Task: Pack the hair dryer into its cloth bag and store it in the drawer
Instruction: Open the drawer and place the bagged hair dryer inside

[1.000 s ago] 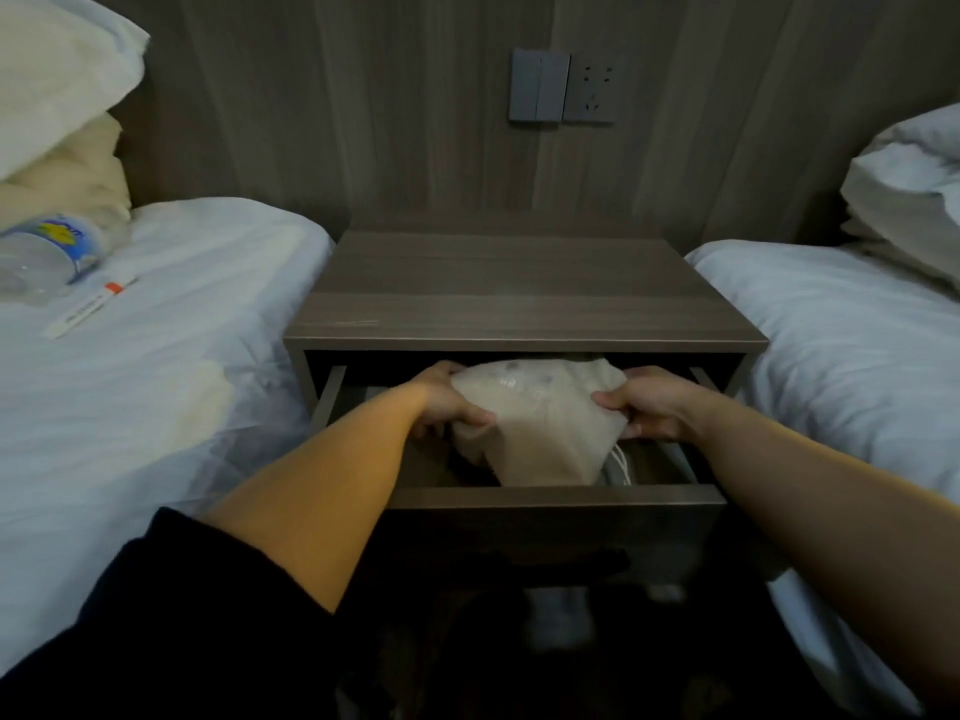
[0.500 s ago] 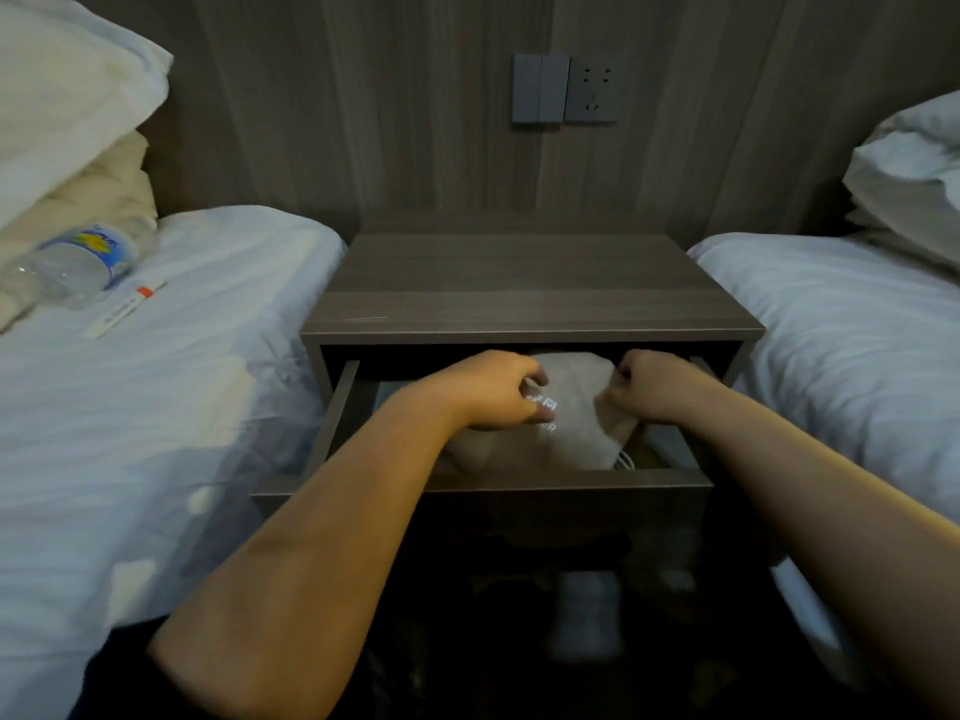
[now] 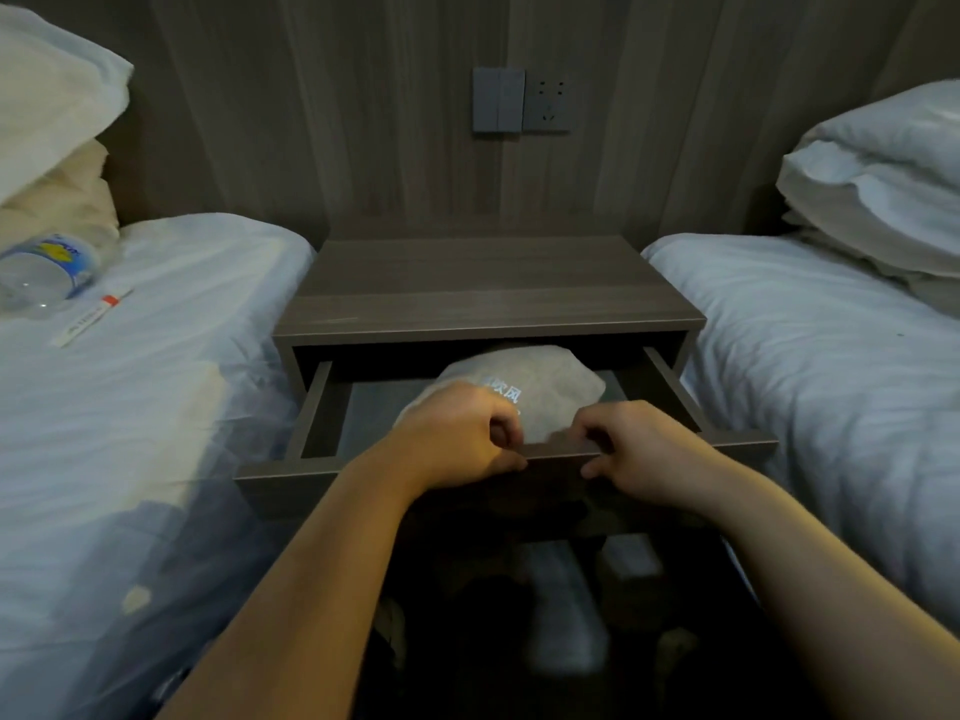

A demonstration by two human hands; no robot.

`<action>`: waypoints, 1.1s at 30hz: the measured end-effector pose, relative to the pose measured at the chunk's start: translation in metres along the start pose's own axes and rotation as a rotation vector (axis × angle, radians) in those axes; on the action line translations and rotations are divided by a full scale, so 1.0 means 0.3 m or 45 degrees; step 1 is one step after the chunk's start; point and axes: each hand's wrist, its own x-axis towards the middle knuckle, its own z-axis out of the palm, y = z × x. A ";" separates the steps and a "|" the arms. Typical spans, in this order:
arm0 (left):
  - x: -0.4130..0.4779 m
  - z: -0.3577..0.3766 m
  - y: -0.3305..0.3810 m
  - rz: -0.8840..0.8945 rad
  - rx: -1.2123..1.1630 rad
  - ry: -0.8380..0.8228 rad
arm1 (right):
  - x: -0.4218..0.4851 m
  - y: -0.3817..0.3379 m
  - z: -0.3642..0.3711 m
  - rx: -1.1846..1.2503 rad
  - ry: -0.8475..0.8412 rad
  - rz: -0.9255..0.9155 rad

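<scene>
With both hands curled over the drawer (image 3: 291, 478) front at lower centre, left hand (image 3: 460, 441) and right hand (image 3: 636, 452) gripping its edge, I judge the cloth bag (image 3: 540, 392), lying inside mid-frame and bulging high, could snag under the nightstand (image 3: 483, 283) top as I push.

Two bare forearms enter from the lower edge of the view. No sleeve, watch, bracelet or ring is visible on either arm. The left hand (image 3: 457, 439) and the right hand (image 3: 649, 449) are uncovered, without gloves. Fingernails are short where they show. Clothing below the arms is too dark to identify.
</scene>
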 end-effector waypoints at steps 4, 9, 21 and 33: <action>0.029 0.007 -0.027 0.007 0.074 0.022 | 0.031 0.007 0.033 -0.117 0.197 -0.023; 0.104 0.012 -0.043 -0.125 0.100 0.159 | 0.112 0.033 0.074 -0.143 0.419 -0.110; 0.263 0.024 -0.194 0.105 0.592 0.767 | 0.340 0.126 0.098 -0.473 0.881 -0.311; 0.336 -0.025 -0.271 -0.110 0.615 0.480 | 0.475 0.150 0.034 -0.623 0.541 -0.114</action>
